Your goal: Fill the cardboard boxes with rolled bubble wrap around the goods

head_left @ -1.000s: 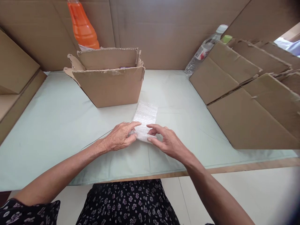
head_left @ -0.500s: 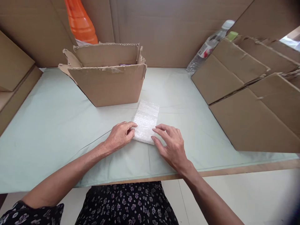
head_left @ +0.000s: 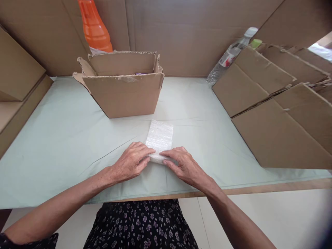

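pale green table (head_left: 64, 138) walled in by cardboard, bubble wrap (head_left: 159, 138) mid-frame, left hand (head_left: 132, 160) and right hand (head_left: 181, 164) curled, pinching its near edge, what's inside hidden, orange bottle (head_left: 94, 27) cut off upper left

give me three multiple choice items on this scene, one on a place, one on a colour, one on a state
1. Where does the bubble wrap piece lie?
A. inside the open box
B. on the table cover in front of the open box
C. on the stacked flat cartons

2. What colour is the tall bottle behind the open cardboard box?
A. orange
B. blue
C. black

3. How do the hands meet the wrap?
A. both rest on its near edge
B. only one touches it
C. neither touches it

Answers: 1 B, it lies flat on the pale green cover. 2 A, its body is bright orange. 3 A, left hand and right hand both press the near end.
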`<state>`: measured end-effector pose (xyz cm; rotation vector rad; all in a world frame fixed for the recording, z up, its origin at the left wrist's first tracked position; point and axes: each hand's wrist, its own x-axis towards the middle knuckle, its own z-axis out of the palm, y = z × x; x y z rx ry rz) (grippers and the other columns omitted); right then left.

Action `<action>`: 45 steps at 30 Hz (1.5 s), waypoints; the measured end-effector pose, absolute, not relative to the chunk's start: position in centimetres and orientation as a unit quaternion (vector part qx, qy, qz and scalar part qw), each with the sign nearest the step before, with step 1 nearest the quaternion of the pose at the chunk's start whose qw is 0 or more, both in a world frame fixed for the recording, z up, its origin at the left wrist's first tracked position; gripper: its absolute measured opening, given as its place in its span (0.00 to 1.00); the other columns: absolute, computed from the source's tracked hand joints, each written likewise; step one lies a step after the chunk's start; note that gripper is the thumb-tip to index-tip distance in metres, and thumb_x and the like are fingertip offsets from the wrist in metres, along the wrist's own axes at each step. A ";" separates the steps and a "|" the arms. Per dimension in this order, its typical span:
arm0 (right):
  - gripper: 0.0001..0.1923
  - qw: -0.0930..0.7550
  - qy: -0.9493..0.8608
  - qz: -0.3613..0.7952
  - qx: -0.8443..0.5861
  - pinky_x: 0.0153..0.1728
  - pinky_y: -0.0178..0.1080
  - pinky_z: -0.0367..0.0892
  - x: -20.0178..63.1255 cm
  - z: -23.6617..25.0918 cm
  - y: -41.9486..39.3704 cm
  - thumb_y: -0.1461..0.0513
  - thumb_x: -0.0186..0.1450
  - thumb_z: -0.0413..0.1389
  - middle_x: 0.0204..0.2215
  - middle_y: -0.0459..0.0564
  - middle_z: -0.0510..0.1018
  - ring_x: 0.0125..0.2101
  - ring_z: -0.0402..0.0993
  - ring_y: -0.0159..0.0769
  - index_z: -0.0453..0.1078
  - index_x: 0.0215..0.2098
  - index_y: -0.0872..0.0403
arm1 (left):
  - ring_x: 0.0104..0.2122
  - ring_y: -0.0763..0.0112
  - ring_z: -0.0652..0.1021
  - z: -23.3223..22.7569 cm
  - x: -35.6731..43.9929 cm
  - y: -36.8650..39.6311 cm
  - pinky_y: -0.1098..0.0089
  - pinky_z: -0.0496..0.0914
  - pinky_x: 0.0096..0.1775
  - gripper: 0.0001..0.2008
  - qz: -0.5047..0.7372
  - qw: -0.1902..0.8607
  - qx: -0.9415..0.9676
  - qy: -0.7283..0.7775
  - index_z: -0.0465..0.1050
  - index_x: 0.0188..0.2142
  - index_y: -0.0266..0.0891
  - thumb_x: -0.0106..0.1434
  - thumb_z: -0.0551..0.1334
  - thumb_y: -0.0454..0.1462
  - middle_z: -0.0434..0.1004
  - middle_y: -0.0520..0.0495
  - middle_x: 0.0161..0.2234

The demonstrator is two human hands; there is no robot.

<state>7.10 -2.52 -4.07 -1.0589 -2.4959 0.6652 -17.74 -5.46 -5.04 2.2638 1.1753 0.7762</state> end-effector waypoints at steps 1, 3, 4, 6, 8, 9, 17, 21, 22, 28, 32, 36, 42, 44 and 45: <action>0.12 0.178 -0.878 0.234 -0.377 0.44 0.45 0.70 7.1 -3.9 -2.7 0.61 0.72 0.54 0.42 0.49 0.84 0.42 0.79 0.41 0.75 0.51 0.49 | 0.41 0.62 0.78 -5.0 -17.7 -5.5 0.59 0.70 0.46 0.15 0.279 0.248 0.817 0.439 0.75 0.52 0.39 0.69 0.56 0.32 0.82 0.44 0.41; 0.12 0.205 -0.879 0.182 -0.389 0.46 0.46 0.69 7.1 -3.8 -3.1 0.61 0.72 0.55 0.47 0.52 0.83 0.46 0.78 0.44 0.75 0.51 0.51 | 0.39 0.62 0.77 -5.1 -17.5 -5.0 0.59 0.71 0.45 0.14 0.270 0.263 0.800 0.468 0.76 0.52 0.39 0.69 0.57 0.33 0.82 0.44 0.40; 0.11 0.220 -0.881 0.141 -0.394 0.47 0.48 0.68 7.0 -3.8 -3.3 0.61 0.72 0.55 0.49 0.54 0.81 0.48 0.77 0.45 0.74 0.51 0.52 | 0.39 0.62 0.77 -5.2 -17.4 -4.7 0.59 0.71 0.45 0.14 0.266 0.264 0.791 0.483 0.76 0.51 0.38 0.69 0.57 0.34 0.82 0.44 0.40; 0.11 0.225 -0.892 0.062 -0.388 0.48 0.50 0.66 6.7 -3.9 -3.5 0.60 0.71 0.56 0.53 0.58 0.79 0.50 0.75 0.48 0.74 0.50 0.53 | 0.38 0.61 0.77 -5.5 -17.1 -3.7 0.58 0.71 0.45 0.14 0.258 0.253 0.781 0.510 0.76 0.50 0.37 0.68 0.57 0.34 0.83 0.43 0.40; 0.11 0.195 -0.908 0.017 -0.371 0.47 0.51 0.65 6.4 -4.1 -3.4 0.60 0.70 0.58 0.52 0.58 0.79 0.49 0.74 0.50 0.73 0.50 0.53 | 0.40 0.59 0.77 -5.9 -16.8 -2.9 0.57 0.72 0.46 0.14 0.262 0.224 0.778 0.526 0.77 0.49 0.36 0.67 0.58 0.34 0.82 0.41 0.41; 0.11 0.181 -0.913 0.006 -0.365 0.46 0.51 0.64 6.2 -4.3 -3.3 0.60 0.69 0.58 0.51 0.58 0.79 0.47 0.75 0.49 0.73 0.50 0.53 | 0.42 0.58 0.77 -6.1 -16.7 -2.6 0.56 0.72 0.47 0.14 0.271 0.207 0.777 0.528 0.77 0.49 0.36 0.67 0.58 0.34 0.81 0.40 0.42; 0.11 0.209 -0.884 0.158 -0.386 0.48 0.46 0.65 6.5 -4.8 -2.3 0.63 0.72 0.54 0.44 0.50 0.84 0.43 0.78 0.42 0.73 0.51 0.52 | 0.49 0.57 0.76 -5.6 -17.9 -5.2 0.55 0.70 0.51 0.14 0.312 0.150 0.840 0.417 0.72 0.53 0.37 0.68 0.59 0.32 0.79 0.40 0.47; 0.12 0.197 -0.873 0.210 -0.394 0.45 0.44 0.68 6.6 -4.6 -2.5 0.60 0.73 0.54 0.43 0.49 0.84 0.43 0.79 0.41 0.74 0.51 0.52 | 0.42 0.62 0.78 -5.6 -18.1 -5.1 0.59 0.71 0.47 0.15 0.310 0.191 0.825 0.432 0.72 0.54 0.37 0.70 0.57 0.31 0.82 0.44 0.41; 0.12 0.205 -0.872 0.186 -0.403 0.45 0.45 0.68 6.5 -4.6 -2.5 0.60 0.73 0.53 0.45 0.51 0.83 0.44 0.78 0.42 0.74 0.51 0.52 | 0.40 0.62 0.78 -5.7 -18.0 -4.7 0.59 0.71 0.46 0.15 0.306 0.196 0.818 0.446 0.72 0.54 0.37 0.70 0.57 0.32 0.82 0.44 0.40; 0.12 0.193 -0.901 0.031 -0.387 0.47 0.49 0.64 5.9 -4.5 -3.0 0.59 0.70 0.58 0.52 0.57 0.79 0.48 0.74 0.48 0.73 0.50 0.54 | 0.41 0.59 0.77 -6.4 -17.0 -2.4 0.56 0.71 0.47 0.13 0.278 0.183 0.787 0.519 0.76 0.50 0.37 0.69 0.58 0.35 0.82 0.43 0.38; 0.12 0.171 -0.906 0.037 -0.386 0.44 0.48 0.65 5.7 -5.2 -2.7 0.64 0.68 0.58 0.49 0.56 0.80 0.45 0.75 0.46 0.72 0.50 0.54 | 0.42 0.60 0.77 -5.9 -17.3 -3.0 0.58 0.73 0.45 0.16 0.323 0.233 0.720 0.568 0.74 0.52 0.37 0.68 0.59 0.39 0.78 0.41 0.44; 0.12 0.239 -0.872 0.105 -0.414 0.44 0.46 0.70 5.8 -6.3 -1.8 0.64 0.69 0.55 0.47 0.55 0.81 0.45 0.77 0.45 0.73 0.50 0.53 | 0.43 0.62 0.77 -4.8 -17.8 -4.5 0.62 0.74 0.40 0.24 0.400 0.378 0.558 0.621 0.70 0.57 0.36 0.64 0.62 0.44 0.75 0.39 0.48; 0.13 0.322 -0.742 0.334 -0.484 0.49 0.43 0.72 5.6 -5.4 -1.7 0.59 0.66 0.58 0.46 0.52 0.82 0.46 0.78 0.43 0.75 0.48 0.52 | 0.54 0.53 0.77 -3.4 -16.3 -6.4 0.53 0.71 0.55 0.30 0.431 0.668 0.282 0.537 0.69 0.57 0.35 0.55 0.71 0.40 0.76 0.35 0.54; 0.13 0.324 -0.684 0.446 -0.477 0.46 0.41 0.72 5.4 -4.7 -2.1 0.56 0.66 0.59 0.44 0.51 0.82 0.43 0.78 0.41 0.76 0.47 0.53 | 0.57 0.52 0.75 -3.4 -15.3 -6.6 0.53 0.67 0.59 0.27 0.432 0.729 0.249 0.470 0.73 0.53 0.35 0.53 0.71 0.36 0.77 0.36 0.54; 0.14 0.320 -0.659 0.500 -0.462 0.45 0.40 0.72 5.2 -4.4 -2.3 0.55 0.67 0.59 0.43 0.50 0.82 0.42 0.78 0.40 0.76 0.46 0.53 | 0.58 0.52 0.74 -3.4 -14.7 -6.7 0.53 0.65 0.60 0.25 0.438 0.749 0.240 0.436 0.75 0.51 0.35 0.52 0.71 0.35 0.78 0.37 0.53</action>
